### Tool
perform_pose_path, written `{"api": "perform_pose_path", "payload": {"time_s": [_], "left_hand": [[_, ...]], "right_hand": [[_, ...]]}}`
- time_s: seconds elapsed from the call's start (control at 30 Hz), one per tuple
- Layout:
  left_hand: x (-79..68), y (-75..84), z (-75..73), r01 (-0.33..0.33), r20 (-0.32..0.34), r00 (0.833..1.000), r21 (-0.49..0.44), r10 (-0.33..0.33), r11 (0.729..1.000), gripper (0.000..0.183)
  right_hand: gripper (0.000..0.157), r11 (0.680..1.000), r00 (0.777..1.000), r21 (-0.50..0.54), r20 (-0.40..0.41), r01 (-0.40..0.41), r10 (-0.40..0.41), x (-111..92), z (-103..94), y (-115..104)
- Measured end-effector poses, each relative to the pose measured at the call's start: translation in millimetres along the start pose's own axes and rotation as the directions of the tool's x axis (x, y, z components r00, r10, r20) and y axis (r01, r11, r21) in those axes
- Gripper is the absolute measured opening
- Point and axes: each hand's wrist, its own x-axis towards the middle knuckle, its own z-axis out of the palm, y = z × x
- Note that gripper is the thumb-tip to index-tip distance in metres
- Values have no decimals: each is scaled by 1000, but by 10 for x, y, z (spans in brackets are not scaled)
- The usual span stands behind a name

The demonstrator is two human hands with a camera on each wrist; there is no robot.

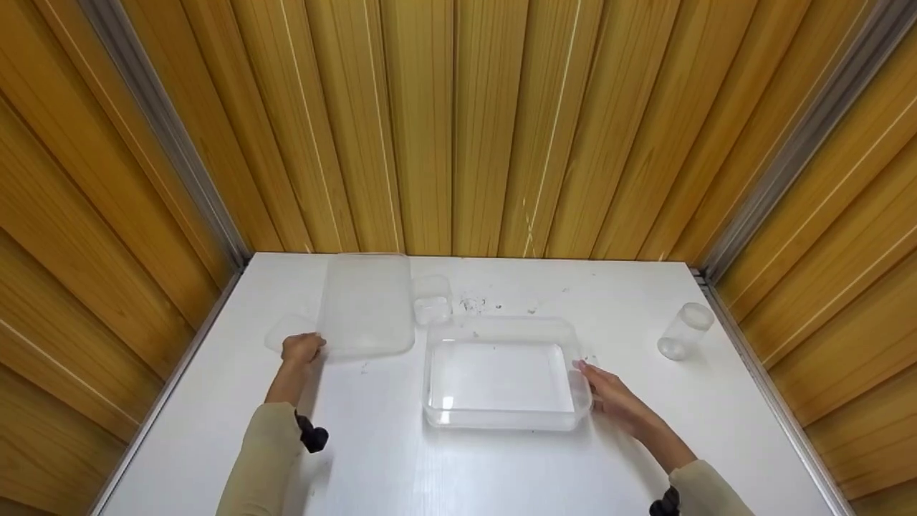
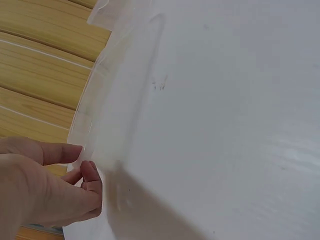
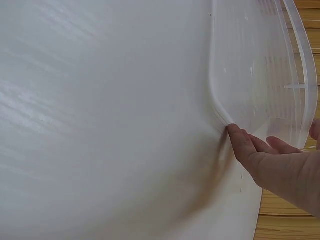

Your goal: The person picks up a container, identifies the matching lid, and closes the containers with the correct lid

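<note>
My left hand (image 1: 304, 347) pinches the near left edge of a large translucent plastic lid (image 1: 367, 304), which lies flat at the back left of the table. In the left wrist view, thumb and fingertips (image 2: 90, 172) meet at the rim of the lid (image 2: 112, 115). My right hand (image 1: 615, 403) holds the right side of a large clear rectangular plastic container (image 1: 505, 421), thumb at its upper rim. The right wrist view shows the fingers (image 3: 242, 142) against the lower outer wall of this container (image 3: 245, 65). The container stands upright, its top uncovered.
A small clear container (image 1: 432, 297) stands between the lid and the big container. Beside my left hand lies a small clear lid (image 1: 285, 330). At the right is a clear jar (image 1: 685, 331). Wood-patterned panels (image 1: 487, 129) border the white table (image 1: 372, 459).
</note>
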Motion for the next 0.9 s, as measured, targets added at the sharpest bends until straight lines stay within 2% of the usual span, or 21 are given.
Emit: {"api": "perform_pose_path", "payload": {"time_s": [0.13,0.27,0.4,0.5,0.73,0.9], "left_hand": [[-40,34,-40,22,55,998,-118,-16,993,55],[-103,81,-49,75,100,994,-225,-54,971,61],[-167,162,-62,112,146,987,-376,-61,920,64],[-229,241,-77,110,172,984,-443,-36,890,65],[-385,404,-178,88,203,979,-454,6,887,64],[-506,560,-299,69,217,975,-469,39,881,64]], "right_hand": [[73,1000,1000,4,2,-4,4,7,16,1],[73,1000,1000,12,-4,-9,9,9,28,16],[74,1000,1000,23,4,2,-2,1,27,22],[74,1000,1000,27,11,10,-10,-1,19,22],[73,1000,1000,4,1,16,-16,2,-7,7],[74,999,998,-7,36,45,-45,-11,-29,-12]]}}
